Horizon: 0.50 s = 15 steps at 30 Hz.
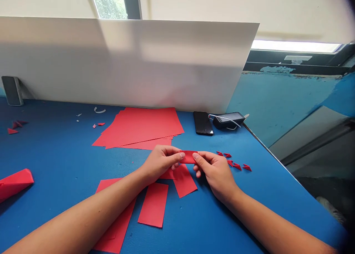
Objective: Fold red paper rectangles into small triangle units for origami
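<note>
From my remote seat, I see two bare hands meeting over a blue table (222,228), holding a small red paper strip (188,156) stretched level between them. The left hand (162,162) pinches the strip's left end, thumb on the face towards me; the right hand (215,169) pinches the right end likewise, its thumb over the near corner. The middle of the strip shows bare between the two thumbs. I cannot tell exactly how the fingertips behind the paper sit. Just nearer than the strip lies a red paper rectangle (185,183), and a second red rectangle (153,205) lies nearer and further left. Small folded red triangles (237,166) are scattered just right of the right hand. Beyond the left hand, large red sheets (141,122) lie in an uneven stack, with a black smartphone (203,123) to their right.
</note>
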Motion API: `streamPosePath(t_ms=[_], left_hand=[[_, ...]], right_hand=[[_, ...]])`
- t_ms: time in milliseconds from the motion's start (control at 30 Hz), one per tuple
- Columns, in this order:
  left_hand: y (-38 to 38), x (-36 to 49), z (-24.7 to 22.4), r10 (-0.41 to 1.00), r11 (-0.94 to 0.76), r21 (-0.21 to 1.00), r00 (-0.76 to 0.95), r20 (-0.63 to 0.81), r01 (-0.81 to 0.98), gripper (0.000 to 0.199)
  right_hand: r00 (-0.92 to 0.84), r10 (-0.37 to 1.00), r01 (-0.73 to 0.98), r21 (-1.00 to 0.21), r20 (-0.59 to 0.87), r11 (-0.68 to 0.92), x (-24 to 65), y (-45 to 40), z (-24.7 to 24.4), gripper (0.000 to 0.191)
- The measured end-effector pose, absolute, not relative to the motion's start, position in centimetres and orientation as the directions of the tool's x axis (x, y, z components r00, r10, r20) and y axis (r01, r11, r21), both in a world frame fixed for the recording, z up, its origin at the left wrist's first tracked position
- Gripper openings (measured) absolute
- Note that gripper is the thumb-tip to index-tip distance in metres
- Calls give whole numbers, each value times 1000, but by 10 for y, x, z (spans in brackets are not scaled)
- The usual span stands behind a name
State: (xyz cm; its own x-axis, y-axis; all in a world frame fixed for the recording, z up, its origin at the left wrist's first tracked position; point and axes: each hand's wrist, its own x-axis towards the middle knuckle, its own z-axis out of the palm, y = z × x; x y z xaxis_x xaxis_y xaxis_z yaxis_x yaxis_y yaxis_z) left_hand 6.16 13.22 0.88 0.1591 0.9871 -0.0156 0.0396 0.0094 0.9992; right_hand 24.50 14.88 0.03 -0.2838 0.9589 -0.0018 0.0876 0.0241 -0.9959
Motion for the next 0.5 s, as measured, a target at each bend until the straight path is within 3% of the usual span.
streamPosePath(t_ms=[500], left_hand=[[132,61,9,986,4,997,163,-17,77,34]], right_hand=[[-287,958,88,-996,3,29,245,147,4,34]])
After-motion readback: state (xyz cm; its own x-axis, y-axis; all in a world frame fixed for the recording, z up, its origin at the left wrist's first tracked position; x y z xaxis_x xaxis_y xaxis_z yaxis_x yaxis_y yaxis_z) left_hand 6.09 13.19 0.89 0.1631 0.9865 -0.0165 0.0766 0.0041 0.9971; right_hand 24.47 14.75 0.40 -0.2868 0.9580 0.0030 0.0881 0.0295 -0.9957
